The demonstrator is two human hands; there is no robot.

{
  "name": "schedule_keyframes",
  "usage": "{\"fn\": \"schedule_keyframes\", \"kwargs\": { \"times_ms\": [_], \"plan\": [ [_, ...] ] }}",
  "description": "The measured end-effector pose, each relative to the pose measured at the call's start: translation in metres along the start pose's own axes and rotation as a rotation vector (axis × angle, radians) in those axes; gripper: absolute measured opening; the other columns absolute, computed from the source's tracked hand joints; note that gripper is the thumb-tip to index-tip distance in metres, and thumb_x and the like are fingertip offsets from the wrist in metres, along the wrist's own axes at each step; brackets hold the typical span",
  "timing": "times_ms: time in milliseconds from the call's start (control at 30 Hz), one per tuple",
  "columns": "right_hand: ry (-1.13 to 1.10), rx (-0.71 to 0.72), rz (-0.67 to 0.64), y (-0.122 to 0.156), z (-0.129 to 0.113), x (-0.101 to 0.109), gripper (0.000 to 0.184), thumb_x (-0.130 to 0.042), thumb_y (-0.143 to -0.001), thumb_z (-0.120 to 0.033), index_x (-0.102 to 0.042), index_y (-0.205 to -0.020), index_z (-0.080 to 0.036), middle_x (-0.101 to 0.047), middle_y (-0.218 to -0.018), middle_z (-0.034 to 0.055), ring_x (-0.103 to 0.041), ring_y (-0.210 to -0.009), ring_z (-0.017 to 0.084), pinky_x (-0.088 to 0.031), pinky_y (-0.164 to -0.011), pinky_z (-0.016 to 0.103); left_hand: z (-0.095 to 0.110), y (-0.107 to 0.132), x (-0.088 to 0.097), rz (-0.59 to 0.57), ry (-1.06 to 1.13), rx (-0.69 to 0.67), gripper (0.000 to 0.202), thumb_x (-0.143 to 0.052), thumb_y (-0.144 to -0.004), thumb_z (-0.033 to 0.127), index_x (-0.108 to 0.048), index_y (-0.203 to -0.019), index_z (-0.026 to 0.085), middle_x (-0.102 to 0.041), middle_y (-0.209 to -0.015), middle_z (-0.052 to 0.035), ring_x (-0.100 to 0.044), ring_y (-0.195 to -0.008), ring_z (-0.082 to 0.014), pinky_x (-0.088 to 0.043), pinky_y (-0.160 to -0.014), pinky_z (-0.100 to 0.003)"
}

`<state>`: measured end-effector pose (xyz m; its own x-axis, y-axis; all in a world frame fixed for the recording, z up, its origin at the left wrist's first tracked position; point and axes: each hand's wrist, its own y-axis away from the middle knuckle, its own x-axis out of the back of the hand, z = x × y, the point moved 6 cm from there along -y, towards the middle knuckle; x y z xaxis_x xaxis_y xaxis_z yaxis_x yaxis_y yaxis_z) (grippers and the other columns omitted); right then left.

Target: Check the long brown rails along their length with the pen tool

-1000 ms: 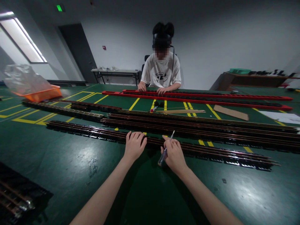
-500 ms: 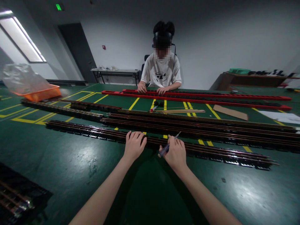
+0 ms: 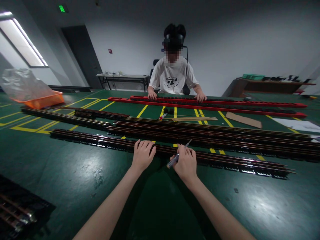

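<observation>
My left hand point(image 3: 143, 155) lies at the near edge of the green worktop point(image 3: 75, 180), fingers bent down onto the nearest long dark rail point(image 3: 100, 141), resting there and clasping nothing. Just beside it at 3 o'clock, my right hand point(image 3: 186, 163) has its fingers closed round a slim tool point(image 3: 178, 155), tip aimed to 1 o'clock over the same rail. Further rails point(image 3: 225, 133) lie parallel beyond. At 12 o'clock a co-worker point(image 3: 173, 75) has both hands on red rails point(image 3: 250, 106). An orange tray point(image 3: 41, 99) sits at 10 o'clock.

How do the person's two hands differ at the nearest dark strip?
The left hand lies flat and open; the right hand is curled. The left hand holds nothing; the right hand grips a thin tool. Both touch the same dark strip.
</observation>
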<state>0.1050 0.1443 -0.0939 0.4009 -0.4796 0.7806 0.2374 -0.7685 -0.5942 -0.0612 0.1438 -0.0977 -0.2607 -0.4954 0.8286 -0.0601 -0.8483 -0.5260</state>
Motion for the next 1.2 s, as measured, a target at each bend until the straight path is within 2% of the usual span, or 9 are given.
{"fn": "schedule_keyframes", "kwargs": {
  "times_ms": [133, 267, 467, 600, 700, 900, 1200],
  "plan": [
    [-0.019, -0.002, -0.017, 0.000, 0.001, 0.000, 0.014, -0.050, -0.072, -0.012, -0.049, -0.086, -0.016, -0.065, -0.080, 0.0109, -0.059, -0.082, 0.027, -0.036, -0.083, 0.040, 0.000, 0.000, 0.001, 0.007, 0.011, -0.004, 0.030, -0.035, -0.091, 0.029, -0.061, -0.101, 0.021, -0.066, -0.104, -0.0059, -0.055, -0.103, -0.0216, -0.027, -0.102, -0.044],
    [-0.015, -0.034, 0.003, 0.000, 0.004, 0.002, 0.020, -0.045, -0.067, -0.002, -0.046, -0.078, -0.019, -0.061, -0.073, 0.0072, -0.057, -0.077, 0.025, -0.035, -0.080, 0.037, 0.000, -0.001, 0.001, 0.025, 0.026, -0.003, 0.029, -0.035, -0.091, 0.029, -0.061, -0.102, 0.022, -0.066, -0.105, -0.0053, -0.055, -0.103, -0.0210, -0.028, -0.102, -0.044],
    [-0.041, -0.039, 0.021, 0.000, 0.006, 0.002, 0.024, -0.038, -0.069, 0.002, -0.043, -0.077, -0.020, -0.060, -0.070, 0.0059, -0.056, -0.076, 0.025, -0.034, -0.079, 0.036, -0.001, -0.001, 0.000, 0.014, 0.026, 0.012, 0.030, -0.035, -0.091, 0.029, -0.061, -0.103, 0.021, -0.065, -0.106, -0.0057, -0.055, -0.104, -0.0212, -0.027, -0.102, -0.044],
    [-0.084, -0.087, 0.019, 0.001, 0.015, 0.001, 0.026, -0.038, -0.067, 0.003, -0.041, -0.077, -0.021, -0.063, -0.076, 0.0068, -0.057, -0.079, 0.025, -0.034, -0.080, 0.037, -0.002, 0.000, -0.001, 0.006, 0.027, 0.019, 0.031, -0.033, -0.092, 0.029, -0.061, -0.104, 0.020, -0.065, -0.107, -0.0062, -0.055, -0.105, -0.0209, -0.027, -0.103, -0.044],
    [-0.151, -0.102, 0.048, 0.000, 0.020, 0.003, 0.025, -0.041, -0.065, 0.000, -0.038, -0.077, -0.021, -0.064, -0.082, 0.0068, -0.057, -0.080, 0.025, -0.034, -0.081, 0.037, -0.002, 0.000, -0.001, 0.010, 0.025, 0.019, 0.031, -0.034, -0.091, 0.029, -0.061, -0.104, 0.020, -0.065, -0.107, -0.0063, -0.055, -0.106, -0.0212, -0.026, -0.103, -0.044],
    [-0.156, -0.015, 0.019, -0.002, 0.013, 0.003, 0.012, -0.050, -0.073, -0.019, -0.041, -0.081, -0.020, -0.063, -0.081, 0.0070, -0.056, -0.080, 0.026, -0.033, -0.083, 0.038, -0.003, 0.000, -0.001, 0.009, 0.032, 0.024, 0.031, -0.034, -0.092, 0.029, -0.061, -0.103, 0.020, -0.065, -0.106, -0.0062, -0.055, -0.105, -0.0209, -0.026, -0.103, -0.044],
    [-0.046, -0.012, 0.026, -0.002, 0.011, 0.000, 0.011, -0.051, -0.072, -0.019, -0.045, -0.081, -0.019, -0.062, -0.076, 0.0058, -0.056, -0.078, 0.024, -0.032, -0.080, 0.036, -0.003, -0.001, -0.002, 0.010, 0.024, 0.020, 0.029, -0.036, -0.091, 0.029, -0.061, -0.102, 0.020, -0.065, -0.105, -0.0053, -0.055, -0.105, -0.0208, -0.025, -0.103, -0.044]
  ]
}}
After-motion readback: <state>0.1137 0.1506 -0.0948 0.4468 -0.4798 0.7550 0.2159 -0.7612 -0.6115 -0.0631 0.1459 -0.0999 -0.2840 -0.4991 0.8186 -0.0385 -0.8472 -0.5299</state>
